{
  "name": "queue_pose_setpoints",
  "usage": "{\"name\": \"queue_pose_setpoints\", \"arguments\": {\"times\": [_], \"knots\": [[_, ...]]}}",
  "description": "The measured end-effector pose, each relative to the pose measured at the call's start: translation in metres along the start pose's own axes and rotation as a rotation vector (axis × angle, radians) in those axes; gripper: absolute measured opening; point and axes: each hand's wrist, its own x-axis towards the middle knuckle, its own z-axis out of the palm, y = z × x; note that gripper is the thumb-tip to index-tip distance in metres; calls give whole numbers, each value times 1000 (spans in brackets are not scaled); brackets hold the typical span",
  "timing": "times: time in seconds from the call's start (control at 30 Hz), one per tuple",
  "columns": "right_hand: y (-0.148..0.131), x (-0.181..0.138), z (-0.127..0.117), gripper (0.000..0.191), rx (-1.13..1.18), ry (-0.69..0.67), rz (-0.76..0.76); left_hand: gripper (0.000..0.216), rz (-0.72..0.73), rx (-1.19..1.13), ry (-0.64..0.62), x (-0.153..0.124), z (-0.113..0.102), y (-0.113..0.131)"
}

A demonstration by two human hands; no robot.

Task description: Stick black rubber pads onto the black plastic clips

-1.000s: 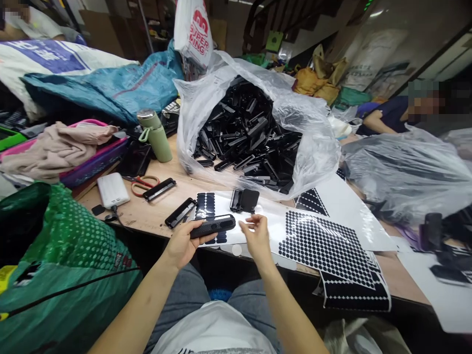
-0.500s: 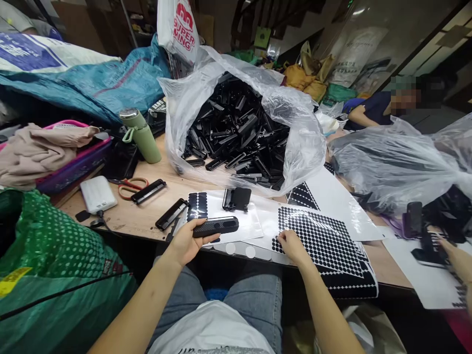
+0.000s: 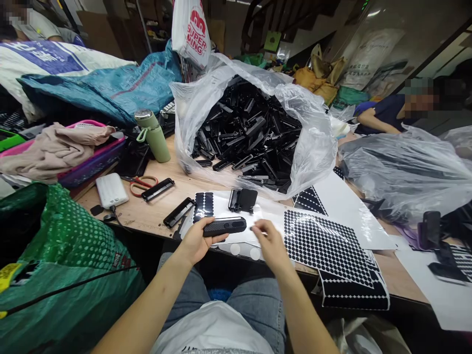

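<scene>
My left hand (image 3: 195,242) is wrapped round one end of a long black plastic piece with a carbon-like pattern (image 3: 224,226). Just right of that piece, my right hand (image 3: 268,241) pinches a small black round sticker (image 3: 251,227) between thumb and fingertips. A sheet of round black stickers (image 3: 328,241) lies to the right of this hand. Behind the held piece stands a black part with a square flap (image 3: 246,200). Left of it, a sheet with dark oblong stickers (image 3: 203,205) lies beside two loose black pieces, one of them an open black housing (image 3: 179,213).
A clear plastic bag (image 3: 313,147) full of black parts takes up the table's back. On the left are scissors (image 3: 142,186), a white power bank (image 3: 111,191) with a cable, and a green bottle (image 3: 158,142). A co-worker (image 3: 383,118) sits beyond another bag at right.
My right hand has moved left from the round-sticker sheet towards the held piece, with a small black sticker in its fingertips. The left hand keeps its hold. The view has shifted slightly.
</scene>
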Motion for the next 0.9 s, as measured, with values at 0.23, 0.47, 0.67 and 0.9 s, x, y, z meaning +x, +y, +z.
{"name": "queue_pose_setpoints", "arguments": {"times": [0.23, 0.47, 0.67, 0.9], "knots": [[-53, 1, 53, 12, 95, -17, -102, 14, 57, 10, -36, -6, 0, -2], [-52, -1, 57, 12, 57, -67, -90, 15, 78, 0, -57, -5, -5, -3], [-42, 5, 79, 9, -6, 63, -183, 12, 240, 33, 12, -2, -22, 5], [-45, 50, 149, 23, -528, -317, -592, 13, 954, 816, 497, 53, -95, 98]]}}
